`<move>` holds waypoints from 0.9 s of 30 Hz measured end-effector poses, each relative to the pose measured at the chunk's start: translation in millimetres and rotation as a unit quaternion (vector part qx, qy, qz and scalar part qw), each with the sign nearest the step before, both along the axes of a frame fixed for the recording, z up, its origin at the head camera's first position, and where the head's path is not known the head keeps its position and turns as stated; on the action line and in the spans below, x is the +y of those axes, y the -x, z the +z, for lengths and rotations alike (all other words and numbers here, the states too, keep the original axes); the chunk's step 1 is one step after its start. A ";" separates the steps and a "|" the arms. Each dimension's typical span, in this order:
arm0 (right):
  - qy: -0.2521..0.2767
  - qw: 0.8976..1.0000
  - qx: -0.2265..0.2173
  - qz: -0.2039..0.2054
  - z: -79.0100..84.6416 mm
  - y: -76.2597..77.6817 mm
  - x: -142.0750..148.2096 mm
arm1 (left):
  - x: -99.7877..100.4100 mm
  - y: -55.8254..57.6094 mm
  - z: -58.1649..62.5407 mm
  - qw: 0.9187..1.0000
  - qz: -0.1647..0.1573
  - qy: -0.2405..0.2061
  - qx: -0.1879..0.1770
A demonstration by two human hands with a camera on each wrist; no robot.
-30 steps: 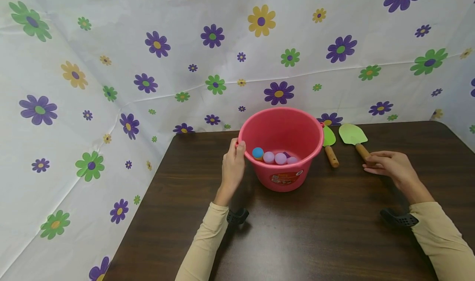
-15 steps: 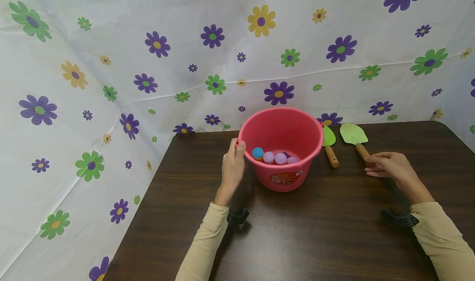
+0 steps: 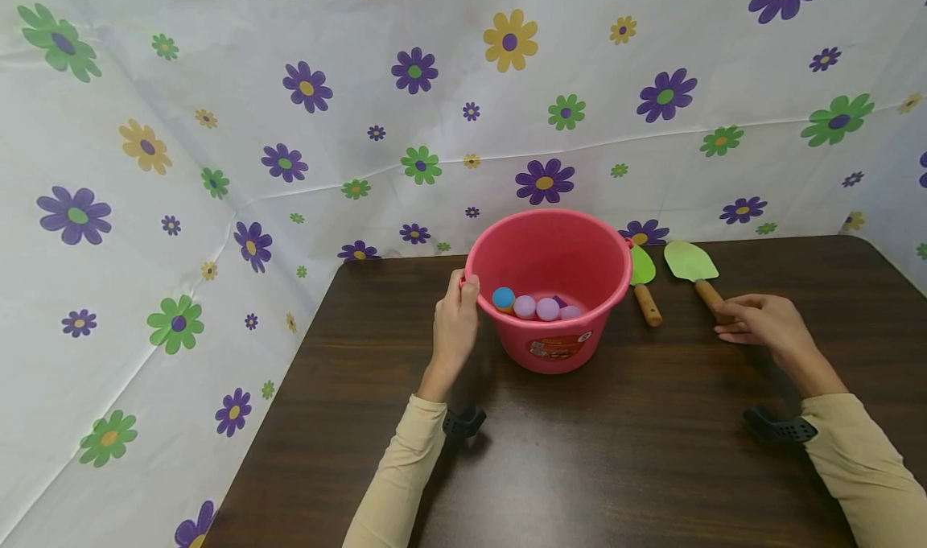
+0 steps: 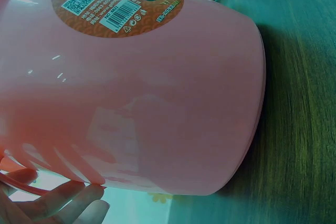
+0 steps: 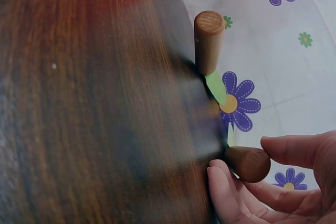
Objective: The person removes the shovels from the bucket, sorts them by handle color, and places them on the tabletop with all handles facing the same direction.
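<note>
A pink bucket stands on the table, holding several small balls, among them a blue ball and lilac balls. My left hand grips the bucket's left rim, thumb on top; the left wrist view shows its fingertips against the outer wall. To the right lies a green trowel with a wooden handle. My right hand pinches that handle near its end between thumb and fingers. A second green trowel lies between this one and the bucket, its blade partly hidden by the bucket.
The dark wooden table reaches back to a white flower-printed sheet hanging behind and along the left. A sticker marks the bucket's front. Dark wrist straps sit on both forearms.
My right hand and the trowel it pinches have shifted very slightly to the right. The left hand and the bucket have stayed in place.
</note>
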State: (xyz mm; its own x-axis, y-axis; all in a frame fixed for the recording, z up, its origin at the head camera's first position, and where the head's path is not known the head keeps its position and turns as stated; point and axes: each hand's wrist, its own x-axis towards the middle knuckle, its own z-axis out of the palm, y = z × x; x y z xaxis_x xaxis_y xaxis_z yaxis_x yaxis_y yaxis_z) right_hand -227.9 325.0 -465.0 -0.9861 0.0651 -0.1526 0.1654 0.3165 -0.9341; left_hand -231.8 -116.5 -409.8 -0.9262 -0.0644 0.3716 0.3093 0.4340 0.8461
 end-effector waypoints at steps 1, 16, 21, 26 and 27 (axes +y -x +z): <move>-0.002 1.000 0.002 -0.001 0.2 -0.1 -0.3 | 0.1 -0.1 0.3 1.000 0.000 0.000 0.000; -0.033 0.999 0.017 -0.018 2.4 -2.2 -2.1 | -0.5 0.4 -1.4 1.000 -0.006 -0.007 0.001; -0.046 0.998 0.027 -0.025 1.7 -2.8 -1.3 | -0.4 0.2 -1.1 1.000 -0.003 -0.005 -0.004; -0.056 0.997 0.038 -0.033 1.3 -3.1 -0.8 | -0.1 0.5 -1.3 1.000 -0.005 -0.006 -0.005; -0.059 0.997 0.040 -0.036 1.4 -3.3 -0.8 | 0.0 0.6 -1.1 1.000 -0.006 -0.007 -0.006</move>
